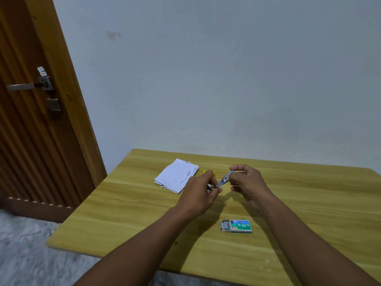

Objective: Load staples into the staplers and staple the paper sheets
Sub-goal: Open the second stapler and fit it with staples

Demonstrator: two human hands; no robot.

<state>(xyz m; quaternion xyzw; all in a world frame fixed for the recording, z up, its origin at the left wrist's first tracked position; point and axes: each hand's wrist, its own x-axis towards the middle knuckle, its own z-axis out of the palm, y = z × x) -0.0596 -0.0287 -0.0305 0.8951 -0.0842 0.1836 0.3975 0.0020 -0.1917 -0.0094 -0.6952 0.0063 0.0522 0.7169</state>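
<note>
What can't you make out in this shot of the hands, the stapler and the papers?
Head view only:
- Stapler: mostly covered by left hand and right hand; whether staples are loaded is hidden.
- Yellow item: behind the left hand, identity unclear.
- Paper sheets: writing too small to read.
- Staple box: fine print too small.

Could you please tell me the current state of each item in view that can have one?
stapler: opened out, held above the table between both hands.
left hand: closed on the stapler's lower end.
right hand: pinching the stapler's upper end.
staple box: lying flat, inner tray slid partly out.
paper sheets: stacked loosely, flat on the table.
yellow item: mostly hidden behind the left hand.
door: shut.
</note>
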